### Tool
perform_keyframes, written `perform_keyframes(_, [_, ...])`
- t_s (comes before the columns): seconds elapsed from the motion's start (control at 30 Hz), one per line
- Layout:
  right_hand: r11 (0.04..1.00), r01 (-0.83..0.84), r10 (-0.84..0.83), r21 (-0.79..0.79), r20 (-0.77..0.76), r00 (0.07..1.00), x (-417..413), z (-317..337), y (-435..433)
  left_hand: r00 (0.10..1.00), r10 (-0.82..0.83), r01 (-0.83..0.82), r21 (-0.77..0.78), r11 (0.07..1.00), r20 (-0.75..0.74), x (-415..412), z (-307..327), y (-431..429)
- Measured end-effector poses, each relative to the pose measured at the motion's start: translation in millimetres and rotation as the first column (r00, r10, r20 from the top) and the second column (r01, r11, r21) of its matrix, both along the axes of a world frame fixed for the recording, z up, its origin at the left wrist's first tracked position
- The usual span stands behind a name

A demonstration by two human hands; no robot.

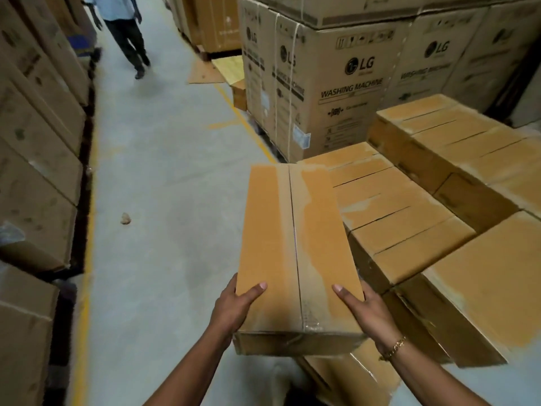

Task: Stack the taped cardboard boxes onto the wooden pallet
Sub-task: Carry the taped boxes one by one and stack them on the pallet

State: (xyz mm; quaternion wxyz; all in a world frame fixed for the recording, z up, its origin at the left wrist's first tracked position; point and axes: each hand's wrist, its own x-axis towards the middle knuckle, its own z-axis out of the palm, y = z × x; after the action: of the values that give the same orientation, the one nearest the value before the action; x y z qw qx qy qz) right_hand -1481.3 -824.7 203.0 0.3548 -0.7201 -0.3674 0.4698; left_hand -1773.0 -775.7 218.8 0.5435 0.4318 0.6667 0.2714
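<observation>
I hold a long taped cardboard box (292, 244) level in front of me, its far end pointing away. My left hand (234, 306) grips its near left corner, thumb on top. At the near right corner, my right hand (366, 312), with a gold bracelet on the wrist, grips the same way. To the right lies a stack of similar taped boxes (404, 218), with a higher row (456, 142) behind it. The held box's far right edge overlaps that stack. No wooden pallet shows under the boxes.
Tall washing machine cartons (345, 92) stand behind the stack. A wall of cartons (35, 171) lines the left side of a grey concrete aisle (164, 177). A person (126, 30) walks away up the aisle. Flat cardboard sheets (216, 70) lie on the floor.
</observation>
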Motion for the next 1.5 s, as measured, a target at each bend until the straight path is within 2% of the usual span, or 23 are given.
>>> perform_keyframes(0.3, [0.976,0.216,-0.218,-0.041,-0.044,0.975,16.7,-23.9,80.5,0.973,-0.231,0.231,-0.018,0.973,0.019,36.4,-5.2,141.1])
perform_keyframes(0.53, [0.891,0.451,-0.453,-0.048,-0.034,0.891,43.7,-26.2,117.9,0.882,-0.47,0.472,-0.092,0.877,0.048,102.3,-3.4,240.3])
perform_keyframes(0.7, [0.774,0.63,-0.631,-0.061,-0.002,0.776,60.8,-34.8,145.7,0.764,-0.642,0.645,-0.123,0.754,0.068,165.7,-24.6,316.9])
perform_keyframes(0.97, [0.512,0.858,-0.857,-0.037,0.041,0.514,58.1,-48.8,203.1,0.525,-0.843,0.846,-0.176,0.503,0.113,249.0,-49.9,434.8])
perform_keyframes(1.17, [0.371,0.928,-0.925,-0.03,0.078,0.372,58.2,-48.4,225.3,0.394,-0.911,0.913,-0.163,0.373,0.125,292.7,-56.3,468.4])
perform_keyframes(1.37, [0.355,0.933,-0.926,-0.052,0.119,0.359,72.3,-53.7,220.6,0.321,-0.939,0.945,-0.106,0.309,0.122,313.4,-68.0,460.0])
perform_keyframes(1.5, [0.33,0.94,-0.931,-0.086,0.135,0.339,94.7,-69.0,223.7,0.298,-0.947,0.95,-0.134,0.283,0.115,342.1,-81.2,463.7])
